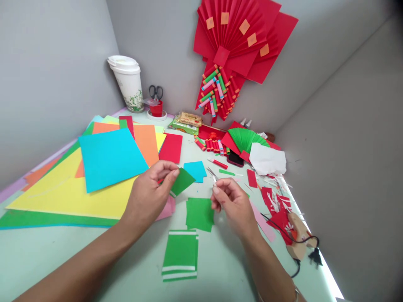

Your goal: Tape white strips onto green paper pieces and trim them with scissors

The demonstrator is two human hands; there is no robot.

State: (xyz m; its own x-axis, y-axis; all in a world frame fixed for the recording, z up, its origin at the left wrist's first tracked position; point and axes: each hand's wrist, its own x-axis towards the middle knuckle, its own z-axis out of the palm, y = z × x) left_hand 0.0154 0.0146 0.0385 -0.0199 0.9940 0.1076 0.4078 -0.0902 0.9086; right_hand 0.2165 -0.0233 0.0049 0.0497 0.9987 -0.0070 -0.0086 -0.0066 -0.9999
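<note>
My left hand (pixel 151 191) pinches a small green paper square (pixel 182 181) by its corner, holding it tilted just above the table. My right hand (pixel 231 203) is closed around small metal scissors (pixel 211 174), whose blades point up and left toward the green piece. Below the hands lie another green square (pixel 199 214) and a stack of green pieces with white stripes (pixel 180 253). A small blue square (pixel 195 170) lies beyond the held paper.
Large sheets of coloured paper (pixel 94 176) cover the left of the pale green table (pixel 63 260). A red paper fan (pixel 239 37) hangs on the wall. A paper cup (pixel 127 82), a red pot with scissors (pixel 156 105), rolled paper tubes (pixel 210 144), scraps and a black cable (pixel 302 245) lie around.
</note>
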